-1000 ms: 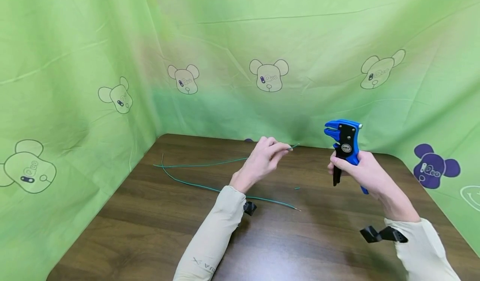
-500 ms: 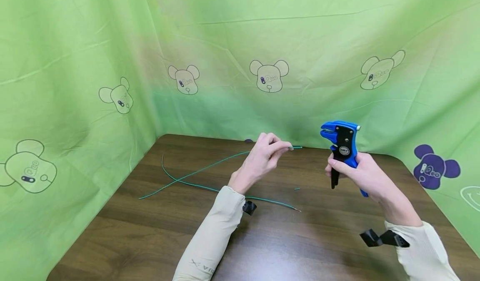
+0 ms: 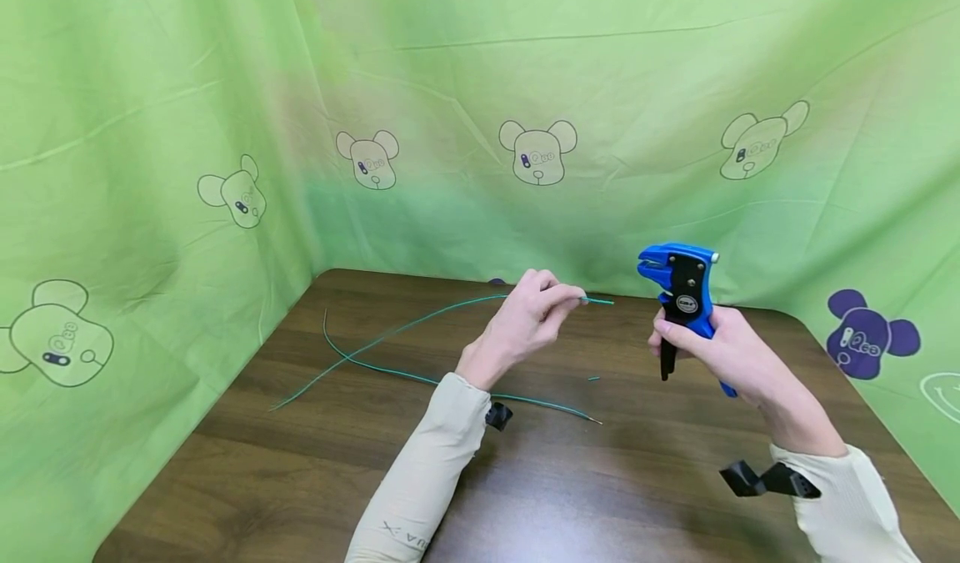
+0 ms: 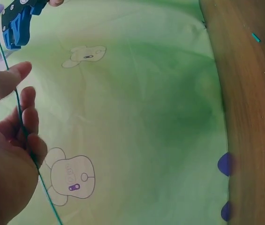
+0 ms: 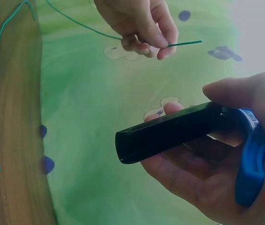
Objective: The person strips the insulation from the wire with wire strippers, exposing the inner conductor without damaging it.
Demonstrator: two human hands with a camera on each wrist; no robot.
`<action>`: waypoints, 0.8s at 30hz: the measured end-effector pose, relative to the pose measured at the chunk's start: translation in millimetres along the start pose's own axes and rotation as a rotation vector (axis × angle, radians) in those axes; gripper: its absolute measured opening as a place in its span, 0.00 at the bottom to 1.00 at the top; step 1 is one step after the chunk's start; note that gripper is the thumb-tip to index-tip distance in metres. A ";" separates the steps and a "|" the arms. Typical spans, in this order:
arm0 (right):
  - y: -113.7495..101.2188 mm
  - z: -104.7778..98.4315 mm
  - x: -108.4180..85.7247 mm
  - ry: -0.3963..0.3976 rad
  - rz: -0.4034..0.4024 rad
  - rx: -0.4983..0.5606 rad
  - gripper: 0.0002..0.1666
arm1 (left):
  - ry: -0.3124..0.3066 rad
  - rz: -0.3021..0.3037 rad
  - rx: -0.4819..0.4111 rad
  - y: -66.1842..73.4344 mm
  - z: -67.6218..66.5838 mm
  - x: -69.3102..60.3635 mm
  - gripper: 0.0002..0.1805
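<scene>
In the head view my left hand point(image 3: 525, 321) pinches a green wire point(image 3: 450, 306) near one end, and a short length sticks out to the right of the fingertips. The wire's other part trails down to the left. My right hand point(image 3: 731, 346) grips a blue and black wire stripper point(image 3: 686, 284) upright, its blue jaws pointing left with a gap between them. Wire end and jaws are apart. The left wrist view shows the wire point(image 4: 48, 194) running across the palm; in the right wrist view the black handle point(image 5: 170, 131) lies across my fingers.
A second green wire point(image 3: 397, 372) lies on the brown table point(image 3: 300, 480), passing under my left forearm, with a bare end at its right. A short green piece point(image 3: 594, 379) lies between the hands. Green cloth point(image 3: 450, 229) with printed bear heads stands behind and at the sides.
The held wire's right end has tilted downward and sticks out slightly farther, while its left part has swung toward the near left. The stripper has moved slightly left.
</scene>
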State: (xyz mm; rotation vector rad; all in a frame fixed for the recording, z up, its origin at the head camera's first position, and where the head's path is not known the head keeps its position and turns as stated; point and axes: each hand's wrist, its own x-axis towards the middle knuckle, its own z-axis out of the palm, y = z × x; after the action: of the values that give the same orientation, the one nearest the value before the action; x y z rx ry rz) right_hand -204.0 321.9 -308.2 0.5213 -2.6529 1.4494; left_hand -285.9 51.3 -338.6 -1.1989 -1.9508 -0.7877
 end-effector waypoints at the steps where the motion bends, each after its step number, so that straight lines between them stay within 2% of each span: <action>1: 0.0 0.1 0.0 0.001 -0.001 -0.004 0.11 | 0.000 -0.019 -0.014 0.7 0.1 -0.3 0.07; 5: 0.0 0.8 0.5 0.002 0.001 -0.010 0.10 | -0.007 -0.070 -0.051 2.5 0.8 -1.6 0.08; 15: -0.1 0.8 0.3 -0.014 -0.035 -0.007 0.10 | 0.011 -0.012 -0.030 2.7 1.3 -1.1 0.07; 24: -1.3 5.5 1.2 -0.040 -0.052 -0.010 0.12 | 0.008 -0.001 -0.004 2.5 -4.7 0.7 0.06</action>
State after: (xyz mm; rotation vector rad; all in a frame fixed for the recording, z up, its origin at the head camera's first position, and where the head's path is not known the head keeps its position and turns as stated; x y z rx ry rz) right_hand -204.2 316.4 -309.9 0.6204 -2.6545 1.4257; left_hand -282.7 48.9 -335.1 -1.1957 -1.9449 -0.7963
